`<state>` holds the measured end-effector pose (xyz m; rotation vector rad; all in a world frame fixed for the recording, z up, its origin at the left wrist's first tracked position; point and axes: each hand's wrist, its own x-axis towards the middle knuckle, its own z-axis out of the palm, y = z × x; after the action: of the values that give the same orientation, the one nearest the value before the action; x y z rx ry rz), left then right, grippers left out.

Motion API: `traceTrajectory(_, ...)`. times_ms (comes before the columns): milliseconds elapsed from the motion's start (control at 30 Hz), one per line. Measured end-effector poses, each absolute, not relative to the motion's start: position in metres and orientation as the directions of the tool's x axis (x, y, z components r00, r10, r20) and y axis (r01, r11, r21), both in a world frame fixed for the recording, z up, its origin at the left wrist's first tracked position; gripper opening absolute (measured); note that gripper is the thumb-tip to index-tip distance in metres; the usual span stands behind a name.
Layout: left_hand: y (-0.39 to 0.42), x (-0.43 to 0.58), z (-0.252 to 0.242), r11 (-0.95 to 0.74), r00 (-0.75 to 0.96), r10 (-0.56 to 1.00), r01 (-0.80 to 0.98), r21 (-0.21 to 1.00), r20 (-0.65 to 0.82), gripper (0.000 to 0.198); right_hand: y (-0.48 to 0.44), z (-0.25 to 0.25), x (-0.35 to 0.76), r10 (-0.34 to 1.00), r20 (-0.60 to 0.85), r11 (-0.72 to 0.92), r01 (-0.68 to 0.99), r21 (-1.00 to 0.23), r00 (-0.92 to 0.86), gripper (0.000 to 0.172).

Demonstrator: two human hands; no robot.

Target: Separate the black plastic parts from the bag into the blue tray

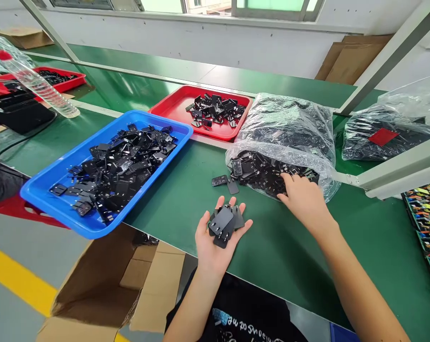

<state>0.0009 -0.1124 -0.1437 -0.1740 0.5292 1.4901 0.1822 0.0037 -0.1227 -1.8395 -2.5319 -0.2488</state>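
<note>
My left hand [215, 242] is palm up over the bench's front edge, its fingers curled around a small stack of black plug faceplates [222, 220] with metal prongs. At the mouth of an open clear plastic bag [282, 147], my right hand [303, 199] reaches among a heap of similar black plug parts [259, 172]. Its thumb and index finger are apart at the heap; the other fingertips are partly hidden. Two loose pieces, one a plug part [219, 180], lie on the green bench just outside the bag.
A blue tray [106, 230] heaped with black plug parts stands left. Behind it is a red tray [165, 107] with more. Another filled bag [364, 137] and a metal post [386, 57] stand right. Below the bench sits an open cardboard box [161, 289]. A water bottle [40, 85] is far left.
</note>
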Motion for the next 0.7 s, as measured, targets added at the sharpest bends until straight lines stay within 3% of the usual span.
traceTrajectory(133,-0.112,0.000,-0.146,0.111,0.030,0.892,-0.982,0.153,-0.451,0.046,0.007,-0.138,0.180,0.936,0.078,0.339,0.938,0.072,-0.344,0.009)
traceTrajectory(200,-0.113,0.000,-0.148,0.133,0.063,0.896,-0.982,0.132,-0.439,0.044,0.009,-0.138,0.178,0.934,0.084,0.351,0.936,-0.025,-0.347,0.013)
traceTrajectory(300,-0.113,-0.001,-0.151,0.151,0.094,0.923,-0.980,0.128,-0.373,0.043,0.010,-0.126,0.180,0.927,0.119,0.374,0.885,-0.276,-0.355,0.015)
traceTrajectory(400,-0.111,-0.001,-0.155,0.173,0.129,0.944,-0.977,0.121,-0.302,0.046,0.004,-0.105,0.181,0.934,0.151,0.349,0.734,-0.583,-0.324,0.014)
traceTrajectory(533,-0.108,0.000,-0.159,0.212,0.178,0.945,-0.972,0.100,-0.276,0.048,-0.014,-0.083,0.171,0.917,-0.031,0.130,0.370,-0.920,-0.397,0.022)
traceTrajectory(600,-0.108,0.002,-0.160,0.214,0.178,0.943,-0.971,0.106,-0.280,0.049,-0.022,-0.082,0.161,0.860,-0.115,0.014,0.249,-0.968,-0.496,0.025)
traceTrajectory(700,-0.109,0.003,-0.159,0.218,0.175,0.939,-0.968,0.121,-0.296,0.049,-0.028,-0.091,0.146,0.790,-0.182,-0.069,0.210,-0.975,-0.586,0.024)
